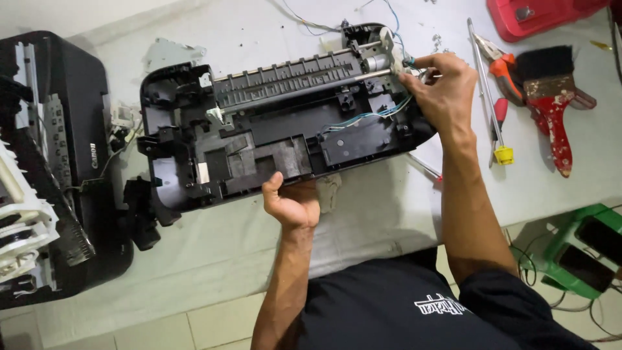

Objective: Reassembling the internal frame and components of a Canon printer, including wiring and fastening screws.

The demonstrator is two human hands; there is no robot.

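Note:
An opened black printer chassis (259, 136) lies on a white cloth, its roller shaft, plastic ribs and blue and white wires exposed. My left hand (293, 202) grips the chassis's near edge from below, thumb up against the plastic. My right hand (439, 87) reaches over the right end, fingers pinching at the small parts and wires beside the white gear and motor (382, 59).
A second black printer body (58, 162) with white inner parts sits at the left. At the right lie a long metal rod (484, 84), orange-handled pliers (502, 65), a red-handled brush (554, 104), a red case (538, 16) and a green stool (583, 249).

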